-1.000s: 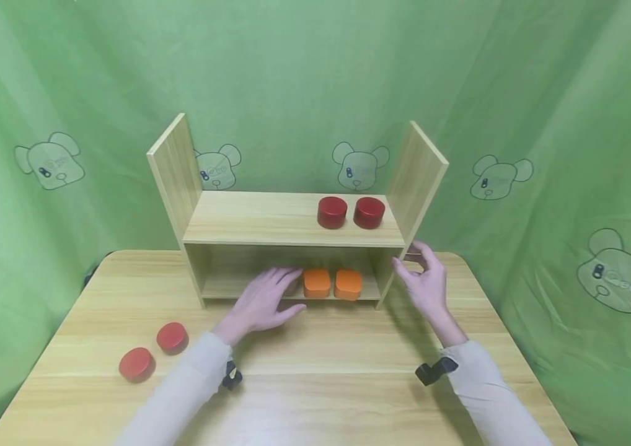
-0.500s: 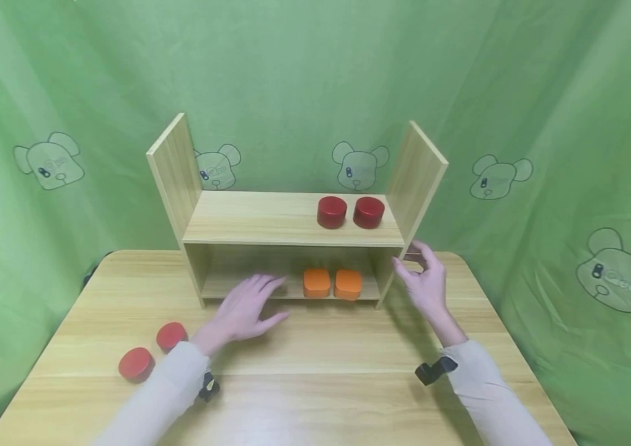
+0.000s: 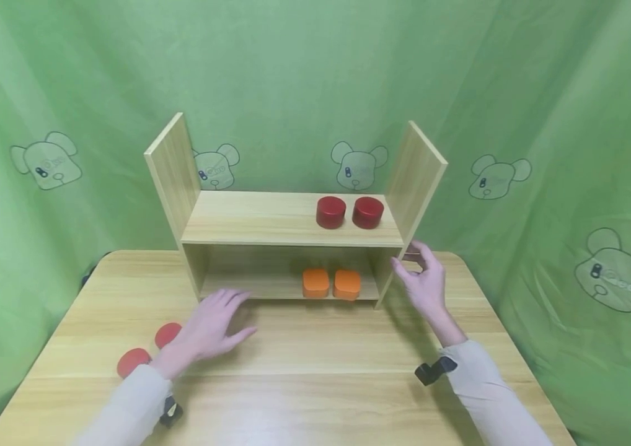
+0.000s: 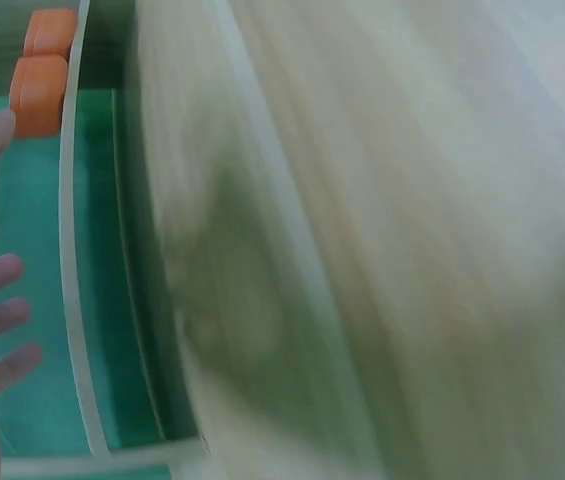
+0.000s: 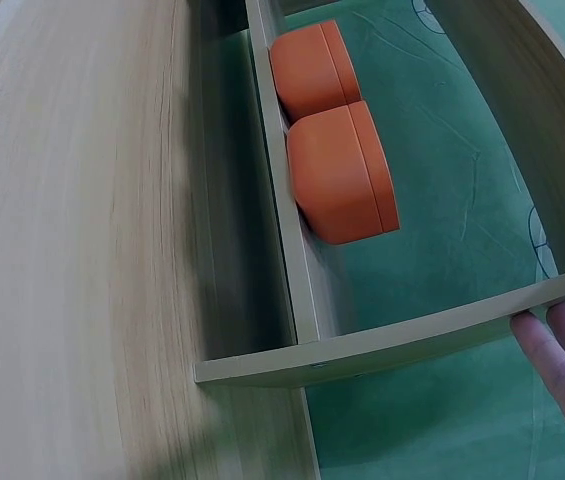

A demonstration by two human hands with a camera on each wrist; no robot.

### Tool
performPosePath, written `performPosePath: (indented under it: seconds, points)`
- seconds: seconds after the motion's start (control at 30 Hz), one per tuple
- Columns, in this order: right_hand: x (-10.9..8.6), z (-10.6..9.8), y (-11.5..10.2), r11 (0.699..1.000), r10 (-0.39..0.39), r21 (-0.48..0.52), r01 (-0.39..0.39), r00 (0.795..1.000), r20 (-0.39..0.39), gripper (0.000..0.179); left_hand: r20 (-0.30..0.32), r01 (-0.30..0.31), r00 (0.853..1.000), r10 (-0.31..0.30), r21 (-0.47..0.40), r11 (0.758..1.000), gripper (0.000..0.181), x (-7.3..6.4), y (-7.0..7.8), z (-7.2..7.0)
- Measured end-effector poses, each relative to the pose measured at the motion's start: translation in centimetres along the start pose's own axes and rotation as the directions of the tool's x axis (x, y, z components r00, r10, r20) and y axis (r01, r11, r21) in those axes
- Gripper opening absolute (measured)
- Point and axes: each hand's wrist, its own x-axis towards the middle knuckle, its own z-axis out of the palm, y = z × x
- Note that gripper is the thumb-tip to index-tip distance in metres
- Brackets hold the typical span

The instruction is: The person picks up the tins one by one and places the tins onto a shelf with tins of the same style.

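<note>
Two red round boxes (image 3: 132, 360), part-hidden behind left arm (image 3: 120, 409) | left hand (image 3: 204, 328): fingers extended, unladen | right hand (image 3: 427, 282): gripping wood-grain shelf's (image 3: 248, 217) side panel (image 3: 417, 176) | two orange rounded-square boxes (image 3: 315, 284): lower tier

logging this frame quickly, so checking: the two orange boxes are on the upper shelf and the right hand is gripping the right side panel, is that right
Not quite: the orange boxes are on the lower shelf, as the head view shows. The right hand is indeed gripping the right side panel.
</note>
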Motion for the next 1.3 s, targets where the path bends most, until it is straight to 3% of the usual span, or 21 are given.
performPosePath:
  seconds: [0.33,0.67,1.0,1.3]
  points:
    - [-0.1,-0.1,-0.1,1.000,-0.017,0.008,0.017,1.000,0.013,0.043,-0.060,0.038,0.998,-0.034,0.069,0.997,0.075,-3.5,-2.1,-0.9]
    - [-0.1,-0.2,0.2,1.000,-0.021,0.013,0.021,0.999,0.028,0.043,-0.112,0.049,0.993,-0.041,0.071,0.996,0.072,-6.5,-3.6,-2.5]
    - [0.0,-0.2,0.1,0.999,-0.027,0.018,0.026,0.999,0.027,0.043,-0.158,0.117,0.982,-0.102,0.093,0.989,0.071,-9.3,-5.2,-3.9]
    - [0.2,-0.3,0.5,0.999,-0.034,0.000,0.034,0.999,0.021,0.044,-0.156,0.190,0.973,-0.173,0.102,0.977,0.071,-10.8,-6.1,-3.4]
